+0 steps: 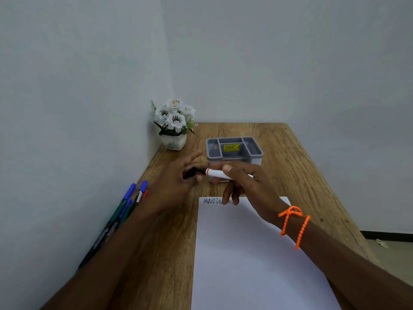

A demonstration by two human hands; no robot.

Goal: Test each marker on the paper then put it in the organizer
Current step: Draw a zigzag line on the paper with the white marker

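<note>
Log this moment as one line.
left hand: grips black cap | right hand: holds white marker | paper: one scribble | organizer: no markers visible

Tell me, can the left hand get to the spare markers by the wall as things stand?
Probably yes. The spare markers lie along the wall on the table's left edge, beside the left forearm, nothing covering them. But the left hand has its grip on the black cap, so it must finish that first.

Worktop [279, 153]: wood-look, visible grain, matt. Paper [257, 253]: smooth white sheet, matt, black ink scribble at far edge. Organizer [234, 151] at far centre: grey plastic, slight sheen, glossy yellow sticker inside. Marker [218, 173]: smooth white plastic barrel. Markers [125, 206] at left: glossy plastic. Flower pot [174, 142]: glazed white, ceramic-looking. Wristband [295, 224]: orange beaded plastic.
</note>
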